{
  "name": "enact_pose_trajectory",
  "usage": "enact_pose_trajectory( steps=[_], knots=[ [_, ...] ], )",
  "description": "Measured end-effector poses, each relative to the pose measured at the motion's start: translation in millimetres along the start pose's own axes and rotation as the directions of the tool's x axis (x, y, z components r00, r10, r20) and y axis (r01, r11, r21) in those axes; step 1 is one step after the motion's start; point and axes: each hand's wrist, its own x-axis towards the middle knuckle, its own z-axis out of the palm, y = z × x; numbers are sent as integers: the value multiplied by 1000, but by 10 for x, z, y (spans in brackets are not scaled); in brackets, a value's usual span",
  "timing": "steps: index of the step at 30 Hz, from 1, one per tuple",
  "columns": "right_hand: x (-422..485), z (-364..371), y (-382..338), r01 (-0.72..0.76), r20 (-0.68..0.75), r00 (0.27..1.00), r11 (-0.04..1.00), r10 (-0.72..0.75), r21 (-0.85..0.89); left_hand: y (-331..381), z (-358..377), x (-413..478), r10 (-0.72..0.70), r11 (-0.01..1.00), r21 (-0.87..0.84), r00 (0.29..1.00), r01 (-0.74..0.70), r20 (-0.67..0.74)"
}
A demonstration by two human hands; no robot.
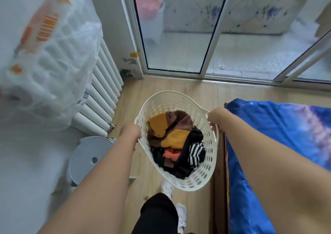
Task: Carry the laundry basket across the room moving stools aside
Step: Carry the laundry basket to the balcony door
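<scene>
A cream perforated laundry basket (206, 173) hangs above the wooden floor, held between both arms. It holds brown, yellow, black, orange and striped clothes (173, 140). My left hand (131, 131) grips its left rim, and my right hand (215, 120) grips the right rim handle. A grey round stool (86, 160) stands on the floor just left of my left forearm, beside the radiator.
A white radiator (102, 94) lines the left wall, with a plastic-wrapped pack of paper rolls (48, 54) above it. A bed with a blue cover (279, 153) is on the right. Sliding glass doors (180, 36) stand ahead. My legs and white shoes (180, 216) are below the basket.
</scene>
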Motion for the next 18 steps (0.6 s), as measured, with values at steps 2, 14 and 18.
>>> enact_pose_trajectory(
  steps=[2, 14, 18],
  knots=[
    [303, -225, -212, 13, -20, 1000, 998, -11, 69, 295, 66, 203, -12, 999, -31, 1000, 12, -17],
    [1756, -1397, -1401, 33, -13, 999, 989, -32, 147, 1960, 392, 1382, -52, 998, -31, 998, 51, -41],
    [2196, -1830, -1875, 60, 48, 997, 997, -63, 51, 2449, 443, 1684, -105, 994, -38, 993, 103, -50]
  ],
)
